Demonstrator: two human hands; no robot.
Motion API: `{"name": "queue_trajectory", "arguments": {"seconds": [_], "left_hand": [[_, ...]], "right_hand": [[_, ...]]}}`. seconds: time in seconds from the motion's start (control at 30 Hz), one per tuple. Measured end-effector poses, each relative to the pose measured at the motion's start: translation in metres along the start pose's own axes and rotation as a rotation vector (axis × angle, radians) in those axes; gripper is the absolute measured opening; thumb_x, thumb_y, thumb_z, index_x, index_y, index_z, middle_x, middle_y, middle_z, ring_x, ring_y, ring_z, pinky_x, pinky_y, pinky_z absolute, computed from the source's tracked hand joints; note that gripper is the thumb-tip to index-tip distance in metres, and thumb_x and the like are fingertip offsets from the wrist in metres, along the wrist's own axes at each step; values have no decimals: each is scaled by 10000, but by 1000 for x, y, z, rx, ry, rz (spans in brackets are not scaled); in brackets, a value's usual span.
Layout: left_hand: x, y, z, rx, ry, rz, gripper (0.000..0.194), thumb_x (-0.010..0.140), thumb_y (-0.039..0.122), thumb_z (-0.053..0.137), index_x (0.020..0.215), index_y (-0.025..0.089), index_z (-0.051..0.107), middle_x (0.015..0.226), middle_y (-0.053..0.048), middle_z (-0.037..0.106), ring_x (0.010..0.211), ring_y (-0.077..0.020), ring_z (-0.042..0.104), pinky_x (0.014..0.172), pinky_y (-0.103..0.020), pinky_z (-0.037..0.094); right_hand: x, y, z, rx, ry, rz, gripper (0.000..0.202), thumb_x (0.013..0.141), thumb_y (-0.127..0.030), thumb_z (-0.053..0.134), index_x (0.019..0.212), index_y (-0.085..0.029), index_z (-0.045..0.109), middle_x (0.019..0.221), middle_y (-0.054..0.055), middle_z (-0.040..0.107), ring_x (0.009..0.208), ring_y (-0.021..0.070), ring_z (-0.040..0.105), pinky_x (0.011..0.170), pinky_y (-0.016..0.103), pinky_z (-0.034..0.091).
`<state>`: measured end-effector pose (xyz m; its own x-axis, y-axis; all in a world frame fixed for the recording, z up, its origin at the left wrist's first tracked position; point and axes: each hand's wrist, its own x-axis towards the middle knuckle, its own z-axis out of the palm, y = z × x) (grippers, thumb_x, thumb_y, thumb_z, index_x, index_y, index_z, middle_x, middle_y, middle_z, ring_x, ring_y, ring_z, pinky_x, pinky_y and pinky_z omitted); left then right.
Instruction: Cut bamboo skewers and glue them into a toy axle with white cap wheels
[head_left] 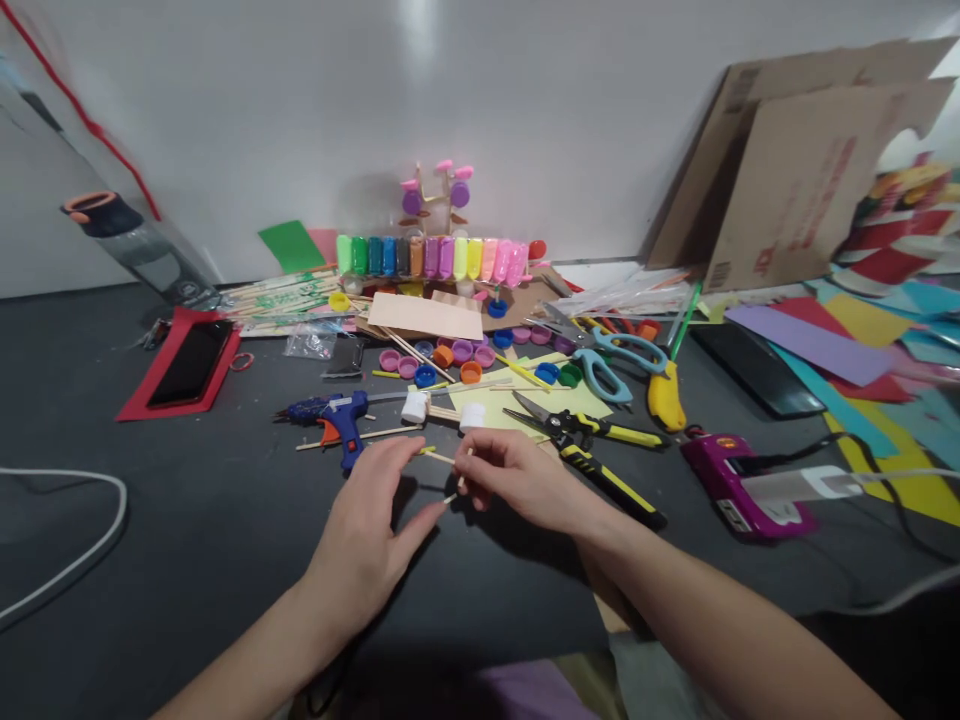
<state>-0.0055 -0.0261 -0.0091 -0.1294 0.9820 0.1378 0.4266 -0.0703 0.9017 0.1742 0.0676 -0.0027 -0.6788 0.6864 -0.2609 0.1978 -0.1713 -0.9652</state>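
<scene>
Aligning sticks point(442, 458), apparently, the right hand point(517, 480) pinches them beside the half-open left hand point(364, 505) at nine o'clock, steadiness seemingly needed next.

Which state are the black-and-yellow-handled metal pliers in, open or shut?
Open: the pliers lie with their handles spread apart.
</scene>
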Motion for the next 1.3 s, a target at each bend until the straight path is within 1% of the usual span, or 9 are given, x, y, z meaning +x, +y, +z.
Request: {"name": "queue_trajectory", "arguments": {"seconds": [0.07, 0.17, 0.37, 0.53, 0.63, 0.73, 0.9, 1.03, 1.3], "left_hand": [[2, 1, 0, -33, 35, 24, 411, 707, 249, 827, 1103, 254, 715, 1148, -104, 692, 1140, -327, 582, 1052, -447, 384], [4, 2, 1, -46, 41, 19, 310, 704, 255, 834, 1001, 246, 747, 1028, -93, 721, 1007, -305, 628, 971, -424, 443], [1, 0, 2, 1, 127, 18, 292, 740, 260, 815, 1020, 244, 736, 940, -64, 723, 845, -243, 650, 879, -363, 482], [1, 0, 4, 28, 84, 40, 344, 771, 263, 792, 1111, 249, 747, 1101, -92, 761, 1021, -276, 685, 974, -368, 475], [2, -2, 5, 45, 19, 62, 413, 794, 255, 771, 1203, 251, 715, 1226, -96, 731, 1132, -287, 671, 1023, -371, 475], [4, -4, 4, 115, -52, 100, 420, 835, 257, 729, 1252, 234, 682, 1282, -105, 702, 1171, -284, 664, 1032, -378, 493], [10, -5, 0, 204, -88, 122, 438, 803, 224, 745, 1234, 215, 664, 1216, -112, 736, 1081, -308, 708, 935, -444, 564], [10, -6, 0, 334, -63, 171, 470, 820, 218, 724, 1265, 155, 588, 1158, -159, 745, 1000, -317, 731, 828, -468, 600], [8, -12, 3, 503, 8, 394, 355, 913, 298, 627, 1196, 83, 622, 1116, -215, 742, 945, -335, 737, 788, -476, 603]], "right_hand": [[-1, 1, 6, 10, -17, 8, 290, 871, -448, 616, 761, -182, 581, 634, -28, 610, 504, 100, 537, 522, 230, 421], [-3, 1, 12, 16, -16, -4, 275, 874, -434, 620, 755, -189, 582, 579, -47, 563, 515, 104, 526, 528, 227, 400], [-5, -3, 17, 67, 8, -9, 290, 857, -453, 629, 747, -191, 571, 629, -37, 585, 532, 100, 532, 539, 231, 422], [-3, 0, 20, 97, -27, 30, 325, 855, -505, 612, 759, -200, 558, 579, -50, 556, 490, 100, 520, 506, 229, 453], [-2, 3, 19, 87, -78, 58, 305, 849, -471, 621, 727, -201, 549, 520, -59, 528, 442, 94, 490, 449, 211, 415], [-1, 3, 17, 61, -104, 72, 266, 863, -414, 605, 718, -201, 539, 495, -71, 500, 410, 83, 442, 414, 197, 366], [-1, 1, 15, -6, -99, 60, 213, 871, -336, 600, 724, -188, 555, 517, -75, 482, 430, 73, 408, 418, 192, 312], [-1, -3, 14, -45, -76, 26, 212, 890, -326, 570, 733, -184, 560, 553, -69, 470, 478, 78, 408, 439, 195, 304], [1, -3, 11, -152, -56, -40, 234, 893, -318, 562, 706, -177, 567, 577, -56, 479, 526, 88, 404, 491, 212, 325]]}}
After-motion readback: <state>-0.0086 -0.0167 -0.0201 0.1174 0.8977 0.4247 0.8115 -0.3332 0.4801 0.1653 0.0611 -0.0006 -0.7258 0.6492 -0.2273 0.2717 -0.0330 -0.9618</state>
